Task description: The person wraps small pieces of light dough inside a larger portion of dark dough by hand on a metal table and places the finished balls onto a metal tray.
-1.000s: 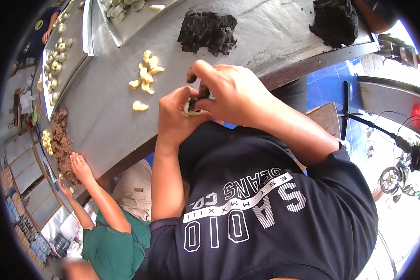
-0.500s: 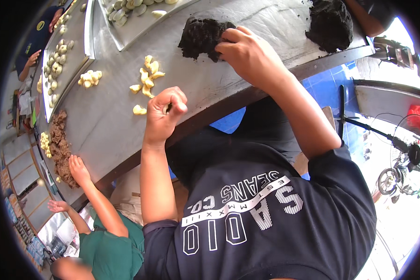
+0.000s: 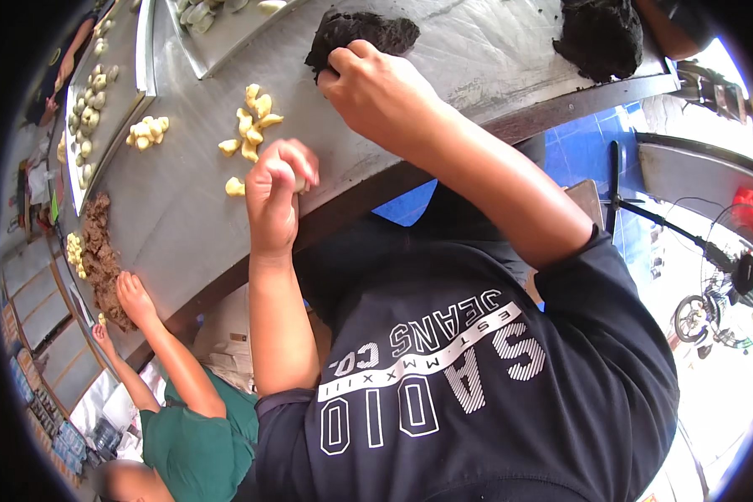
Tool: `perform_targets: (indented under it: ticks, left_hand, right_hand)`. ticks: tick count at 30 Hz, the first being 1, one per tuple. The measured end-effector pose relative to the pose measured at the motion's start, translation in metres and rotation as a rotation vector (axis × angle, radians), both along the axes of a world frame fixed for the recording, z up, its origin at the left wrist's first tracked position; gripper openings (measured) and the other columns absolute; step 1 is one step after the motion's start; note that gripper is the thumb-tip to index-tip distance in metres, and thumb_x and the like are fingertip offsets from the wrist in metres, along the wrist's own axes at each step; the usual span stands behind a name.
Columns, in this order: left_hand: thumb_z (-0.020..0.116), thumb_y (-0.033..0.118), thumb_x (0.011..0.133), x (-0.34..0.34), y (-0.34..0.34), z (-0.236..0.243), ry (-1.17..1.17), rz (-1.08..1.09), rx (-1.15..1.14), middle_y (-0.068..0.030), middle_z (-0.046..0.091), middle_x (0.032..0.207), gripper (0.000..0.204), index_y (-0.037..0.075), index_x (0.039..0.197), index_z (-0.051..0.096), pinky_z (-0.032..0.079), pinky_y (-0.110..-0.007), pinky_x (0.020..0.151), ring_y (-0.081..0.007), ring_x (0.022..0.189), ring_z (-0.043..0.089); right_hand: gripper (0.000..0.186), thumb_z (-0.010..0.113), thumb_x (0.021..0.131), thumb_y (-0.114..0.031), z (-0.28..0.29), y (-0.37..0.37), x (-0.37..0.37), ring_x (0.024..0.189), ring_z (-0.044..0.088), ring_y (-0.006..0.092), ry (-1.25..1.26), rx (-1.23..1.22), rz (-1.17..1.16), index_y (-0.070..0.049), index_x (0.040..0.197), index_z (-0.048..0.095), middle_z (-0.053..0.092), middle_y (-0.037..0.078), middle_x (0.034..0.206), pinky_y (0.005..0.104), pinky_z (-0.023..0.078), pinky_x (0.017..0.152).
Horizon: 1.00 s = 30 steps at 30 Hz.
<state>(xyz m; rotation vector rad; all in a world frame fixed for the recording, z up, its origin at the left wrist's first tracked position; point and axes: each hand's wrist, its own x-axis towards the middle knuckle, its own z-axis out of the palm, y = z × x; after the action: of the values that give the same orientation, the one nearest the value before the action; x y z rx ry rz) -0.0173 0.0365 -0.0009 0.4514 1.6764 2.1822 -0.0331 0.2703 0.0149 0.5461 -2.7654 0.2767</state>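
My left hand (image 3: pixel 276 197) is curled at the near edge of the metal table (image 3: pixel 197 222), slightly blurred. Between its fingers and palm shows a bit of a pale dough piece (image 3: pixel 300 184). Over the near left edge of a lump of black paste (image 3: pixel 364 32), my right hand (image 3: pixel 376 92) is closed with fingers bent down onto the paste; its fingertips are mostly hidden. Several yellow dough pieces (image 3: pixel 247 125) lie just beyond my left hand, one of them (image 3: pixel 235 186) close beside it.
A second black lump (image 3: pixel 598 40) sits at the right end by another person's arm (image 3: pixel 676 29). Trays with pale rounded pieces (image 3: pixel 92 105) stand at the far left. A yellow cluster (image 3: pixel 147 132) lies nearby. A person in green reaches toward brown crumbly filling (image 3: pixel 102 259).
My right hand has moved left along the black paste, its fingers now bent at the lump's left side. My left hand has shifted slightly, fingers moving around the dough. The view has shifted a little.
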Motion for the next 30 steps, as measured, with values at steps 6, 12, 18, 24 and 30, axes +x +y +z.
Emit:
perform_targets:
  ticks: [6,12,18,24,30]
  left_hand:
    - [0.088,0.023,0.105,0.005,0.008,0.011,0.176,-0.05,-0.276,-0.0084,0.078,0.106,0.034,0.006,0.082,0.069,0.053,-0.024,0.069,-0.0083,0.09,0.065]
    - [0.071,0.043,0.117,0.011,-0.005,0.01,0.075,-0.01,-0.265,-0.0064,0.071,0.104,0.046,0.003,0.093,0.066,0.049,-0.025,0.07,-0.0079,0.089,0.062]
    - [0.077,-0.014,0.098,0.023,-0.007,0.033,0.667,0.017,-0.698,-0.012,0.073,0.151,0.035,0.001,0.13,0.08,0.069,-0.037,0.094,-0.0244,0.115,0.077]
    - [0.074,0.001,0.11,0.014,-0.007,0.008,0.589,0.118,-0.598,-0.0156,0.083,0.134,0.044,0.0,0.154,0.07,0.063,-0.037,0.107,-0.022,0.124,0.078]
    - [0.075,0.005,0.111,0.01,-0.008,0.02,0.516,-0.084,-0.671,-0.0136,0.084,0.134,0.059,0.004,0.168,0.058,0.059,-0.035,0.111,-0.0201,0.13,0.076]
  right_hand:
    - [0.007,0.077,0.089,-0.015,0.023,0.007,-0.01,0.1,0.077,0.0291,-0.115,0.014,0.078,-0.009,0.092,0.081,0.075,0.011,0.102,0.0383,0.066,0.077]
    - [0.009,0.082,0.09,-0.019,-0.002,0.0,-0.008,0.102,0.074,0.029,0.081,0.041,0.097,-0.01,0.091,0.083,0.077,0.01,0.109,0.0402,0.066,0.085]
    - [0.019,0.075,0.091,-0.016,0.005,0.043,0.054,0.114,0.07,0.0288,-0.056,-0.281,0.192,-0.013,0.104,0.088,0.074,0.006,0.115,0.0406,0.063,0.098]
    - [0.021,0.073,0.091,-0.016,-0.002,0.041,0.036,0.115,0.07,0.0296,-0.028,-0.357,0.255,-0.013,0.106,0.086,0.076,0.008,0.12,0.0419,0.064,0.095]
    - [0.01,0.075,0.094,-0.016,-0.015,0.019,0.003,0.103,0.074,0.0275,0.099,-0.104,0.166,-0.009,0.1,0.08,0.073,0.007,0.108,0.0387,0.067,0.088]
